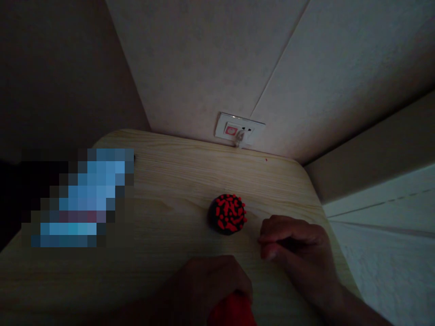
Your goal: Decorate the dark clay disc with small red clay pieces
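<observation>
A dark round lump [228, 214], its top covered with small red dots and squiggles that look like modelling clay, sits on the wooden table. Nearer to me, my left hand [210, 283] is closed around a lump of red clay [233, 311], partly cut off by the bottom of the view. To the right of the dark lump and apart from it, my right hand [299, 251] is closed in a pinch, thumb against fingers. The thumb tip looks reddish, but whatever is between the fingertips is too small and dark to make out.
The light wooden table [163, 167] has rounded back corners against the wall. A socket plate [224, 131] with a clear plug [240, 136] is just above its back edge. A blurred-out bright screen [91, 190] stands at left. A tiny red crumb [266, 159] lies near the back.
</observation>
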Motion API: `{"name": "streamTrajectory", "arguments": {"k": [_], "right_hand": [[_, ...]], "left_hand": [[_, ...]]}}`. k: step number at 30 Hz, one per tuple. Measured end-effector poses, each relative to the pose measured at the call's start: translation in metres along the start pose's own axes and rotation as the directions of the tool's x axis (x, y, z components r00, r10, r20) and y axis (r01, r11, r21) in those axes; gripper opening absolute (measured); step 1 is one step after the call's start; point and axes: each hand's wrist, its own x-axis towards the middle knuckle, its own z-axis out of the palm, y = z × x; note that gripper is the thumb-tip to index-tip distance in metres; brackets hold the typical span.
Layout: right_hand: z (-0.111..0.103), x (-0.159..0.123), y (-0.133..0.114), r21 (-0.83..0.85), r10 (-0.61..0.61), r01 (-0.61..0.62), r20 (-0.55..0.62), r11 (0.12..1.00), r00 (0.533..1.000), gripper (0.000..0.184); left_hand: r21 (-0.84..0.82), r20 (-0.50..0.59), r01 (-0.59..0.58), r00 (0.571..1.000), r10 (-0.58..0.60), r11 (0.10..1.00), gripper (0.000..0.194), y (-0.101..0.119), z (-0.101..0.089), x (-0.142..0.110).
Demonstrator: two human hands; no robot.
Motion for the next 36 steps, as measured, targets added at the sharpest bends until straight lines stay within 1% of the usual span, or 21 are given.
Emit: {"name": "streamTrajectory", "arguments": {"k": [2,3,6,8,12,14,18,22,24,26,28,31,33,36], "right_hand": [[-0.0002,-0.0023,0.0007,-0.018,0.035,-0.035,0.004,0.999,0.999,0.004],[0.0001,-0.0037,0.0013,-0.011,0.059,-0.059,0.008,0.998,0.998,0.008],[0.0024,-0.0073,0.0031,0.056,0.097,-0.098,0.023,0.994,0.995,0.019],[0.0043,-0.0085,0.0034,0.101,0.103,-0.104,0.019,0.989,0.995,0.02],[0.0057,-0.007,0.0003,0.137,0.164,-0.159,-0.021,0.978,0.986,0.024],[0.0047,-0.0054,-0.0011,0.121,0.15,-0.146,-0.021,0.982,0.988,0.026],[0.0015,-0.004,0.0006,0.08,0.079,-0.08,0.019,0.994,0.997,0.024],[-0.0002,-0.0047,0.0034,0.012,0.049,-0.049,-0.002,0.999,0.999,0.024],[-0.0004,-0.0046,0.0033,-0.002,0.05,-0.05,-0.01,0.999,0.999,0.024],[-0.0006,-0.0046,0.003,-0.013,0.047,-0.047,-0.004,0.999,0.999,0.02],[-0.0008,-0.0052,0.0033,-0.027,0.048,-0.047,0.02,0.999,0.999,0.016],[-0.0004,-0.0072,0.0049,-0.003,0.063,-0.063,0.065,0.998,0.996,0.021],[0.0004,-0.0083,0.0055,0.028,0.08,-0.083,0.078,0.996,0.994,0.024],[0.0018,-0.0084,0.0043,0.038,0.099,-0.101,0.052,0.994,0.994,0.025]], "left_hand": [[-0.023,0.09,-0.023,0.996,0.025,0.999,0.019,-0.0002,-0.0012,0.0004],[-0.038,0.123,-0.036,0.992,0.041,0.999,0.015,-0.0002,-0.0019,0.0005],[-0.046,0.076,-0.025,0.997,0.028,0.999,0.006,0.0005,-0.003,0.0004],[-0.043,0.078,-0.022,0.997,0.025,0.999,0.005,0.0011,-0.0028,0.0003],[-0.056,0.076,-0.048,0.996,0.052,0.997,0.007,0.0019,-0.0022,0.0013],[-0.055,0.091,-0.046,0.995,0.05,0.997,0.01,0.0021,-0.0026,0.0019],[-0.02,0.17,-0.027,0.985,0.03,0.999,0.021,0.0024,-0.004,0.0012],[0.007,0.238,0.009,0.971,-0.011,1.0,0.011,0.0002,-0.0034,-0.0012],[0.008,0.245,0.011,0.969,-0.013,1.0,0.011,-0.0021,-0.0024,-0.0022],[0.008,0.248,0.013,0.969,-0.014,1.0,0.014,-0.0044,-0.0012,-0.0026],[-0.008,0.238,-0.001,0.971,0.003,1.0,0.024,-0.0061,-0.0004,-0.0026],[-0.052,0.201,-0.04,0.978,0.05,0.998,0.035,-0.0069,0.0,-0.0025],[-0.053,0.208,-0.03,0.977,0.04,0.998,0.034,-0.0065,-0.0004,-0.0029],[-0.018,0.259,0.023,0.966,-0.018,1.0,0.025,-0.0063,-0.0008,-0.0041]]}}
